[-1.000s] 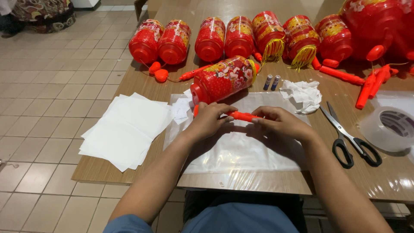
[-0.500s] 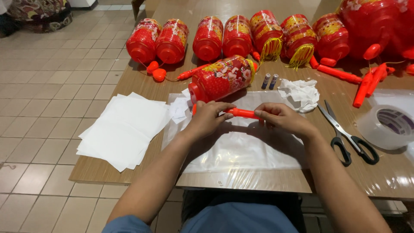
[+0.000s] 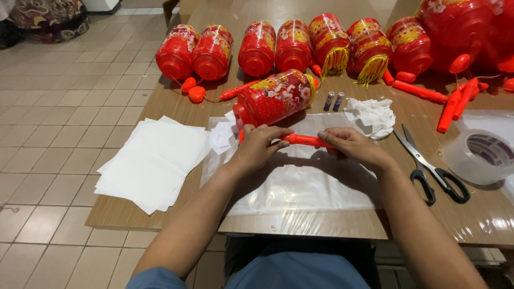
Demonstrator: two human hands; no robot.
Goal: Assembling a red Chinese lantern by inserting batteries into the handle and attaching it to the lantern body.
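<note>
Head view looks down on a wooden desk under clear film; both hands meet at its centre on an orange plastic lantern handle lying crosswise over a clear plastic bag; the left hand pinches the handle's left end, its grip pressed together around the stick, and the right hand closes thumb and fingers on the right end. At 12 o'clock of the hands, almost touching them, a red cylindrical lantern lies on its side, with two small batteries at 1 o'clock, crumpled tissue and scissors at 3 o'clock, white paper sheets at 9 o'clock. A twist or pull with too much force could, I judge, snap the thin handle; a knuckle pushed forward could roll the lantern into the batteries.
</note>
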